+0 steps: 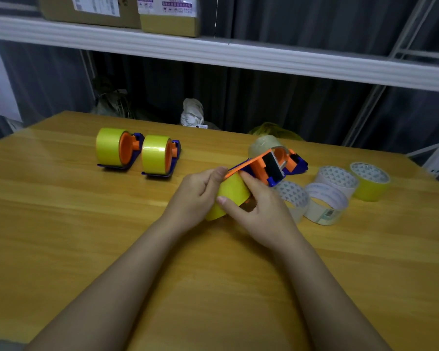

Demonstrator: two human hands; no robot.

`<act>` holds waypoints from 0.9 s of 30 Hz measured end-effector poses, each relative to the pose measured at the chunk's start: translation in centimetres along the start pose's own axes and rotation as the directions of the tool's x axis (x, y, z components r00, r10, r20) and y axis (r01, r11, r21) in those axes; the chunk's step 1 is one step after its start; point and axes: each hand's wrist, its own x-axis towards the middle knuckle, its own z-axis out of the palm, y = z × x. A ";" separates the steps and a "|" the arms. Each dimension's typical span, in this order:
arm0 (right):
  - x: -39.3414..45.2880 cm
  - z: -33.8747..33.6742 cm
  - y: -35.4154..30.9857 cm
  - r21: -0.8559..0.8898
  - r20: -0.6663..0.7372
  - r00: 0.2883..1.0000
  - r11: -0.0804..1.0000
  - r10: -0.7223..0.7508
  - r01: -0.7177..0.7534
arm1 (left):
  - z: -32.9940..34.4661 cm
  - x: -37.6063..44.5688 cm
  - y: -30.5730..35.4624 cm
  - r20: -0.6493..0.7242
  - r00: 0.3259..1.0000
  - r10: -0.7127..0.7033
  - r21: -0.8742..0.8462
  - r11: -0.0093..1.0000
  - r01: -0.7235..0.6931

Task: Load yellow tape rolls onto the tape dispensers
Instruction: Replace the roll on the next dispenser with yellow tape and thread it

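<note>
Left hand (pixel 197 192) and right hand (pixel 260 211) both curled round yellow tape roll (pixel 230 196) mid-table, orange-and-blue plastic tape dispenser (pixel 261 167) on top of roll. Two loaded dispensers (pixel 137 154) stood far left, near back edge. Loose tape rolls (pixel 337 188) crowded right side. Glossy wooden table (pixel 86 224) bare toward front edge.

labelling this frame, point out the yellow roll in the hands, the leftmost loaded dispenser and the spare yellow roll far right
yellow roll in the hands (pixel 232 192), head view, on its outer yellow face
leftmost loaded dispenser (pixel 127 146), head view, on its orange hub
spare yellow roll (pixel 369 190), head view, on its yellow side wall
</note>
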 end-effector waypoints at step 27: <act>-0.5 1.0 -1.6 -0.009 0.175 0.984 1.000 0.030 -0.029 | -0.5 -0.7 0.0 -0.013 1.000 0.014 0.168 0.986 -0.012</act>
